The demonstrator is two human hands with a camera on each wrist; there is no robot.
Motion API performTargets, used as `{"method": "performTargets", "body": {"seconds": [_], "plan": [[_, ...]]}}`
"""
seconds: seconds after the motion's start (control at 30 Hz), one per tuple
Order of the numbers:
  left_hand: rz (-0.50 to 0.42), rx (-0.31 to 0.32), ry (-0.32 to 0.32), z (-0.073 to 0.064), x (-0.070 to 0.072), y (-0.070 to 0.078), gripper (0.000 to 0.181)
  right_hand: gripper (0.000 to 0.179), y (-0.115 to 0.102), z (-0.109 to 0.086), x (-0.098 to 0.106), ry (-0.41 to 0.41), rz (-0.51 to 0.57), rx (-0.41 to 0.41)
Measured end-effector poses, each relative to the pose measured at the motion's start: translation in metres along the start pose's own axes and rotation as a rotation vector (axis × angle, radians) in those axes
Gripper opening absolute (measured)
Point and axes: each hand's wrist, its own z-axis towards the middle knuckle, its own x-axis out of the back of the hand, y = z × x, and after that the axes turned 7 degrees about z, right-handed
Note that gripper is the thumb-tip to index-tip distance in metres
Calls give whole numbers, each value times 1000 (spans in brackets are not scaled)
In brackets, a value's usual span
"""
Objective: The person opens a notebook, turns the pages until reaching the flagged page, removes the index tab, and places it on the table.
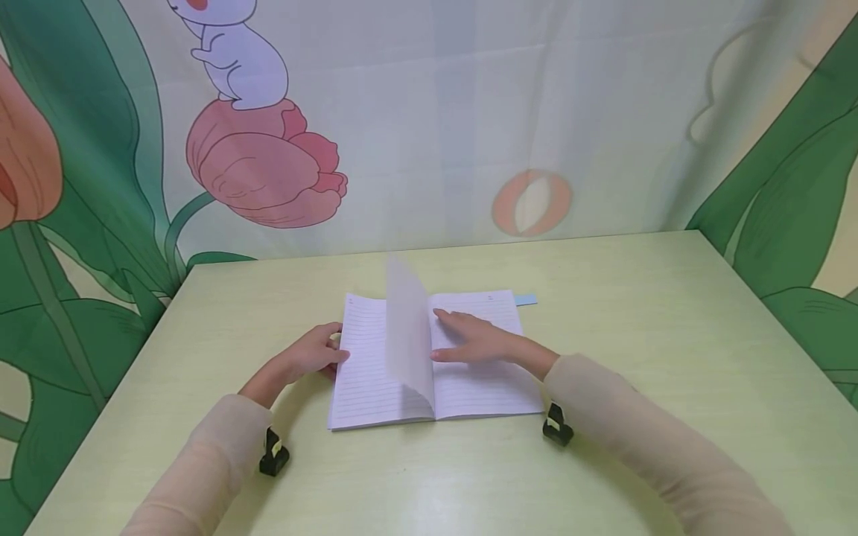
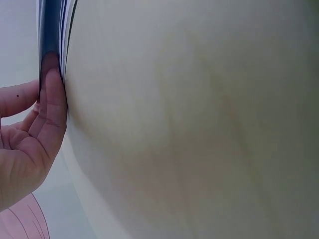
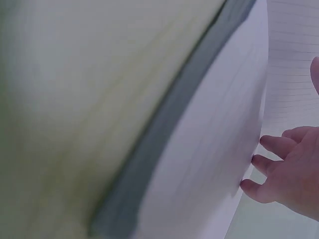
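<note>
An open lined notebook [image 1: 375, 402] lies on the table, one leaf [image 1: 407, 327] standing up from its middle fold. At the notebook's left edge, my left hand [image 1: 313, 348] pinches the pages, thumb on top. The left wrist view shows its fingers [image 2: 52, 99] tucked under a layer of pages. My right hand [image 1: 479, 341] reaches across the right-hand page with fingers spread straight, its fingertips close to the standing leaf. Seen from the right wrist, fingertips [image 3: 250, 185] of that hand are right at a page's edge.
A light blue strip [image 1: 526, 299] sticks out past the notebook's top right corner. Pale yellow-green table [image 1: 617, 298] surrounds the notebook. Behind it hangs a printed curtain [image 1: 415, 149]. Small black devices sit at both cuffs, one at the left [image 1: 273, 455].
</note>
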Motion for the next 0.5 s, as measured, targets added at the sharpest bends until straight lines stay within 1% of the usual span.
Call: {"method": "performTargets", "body": {"seconds": [0.1,0.3,0.37,0.5], "plan": [[-8,-12,-2,0,0,-1,46,76,-3,1,-5,-24,-32,-1],[-40,-58,-21,1,1,-5,45,65,-10,3,-12,-78,-112,55],[-52,-48,-24,1,2,-5,44,62,-12,3,-13,-88,-142,67],[-55,-5,-31,-1,4,-3,40,59,-14,3,-14,-109,-184,69]]}}
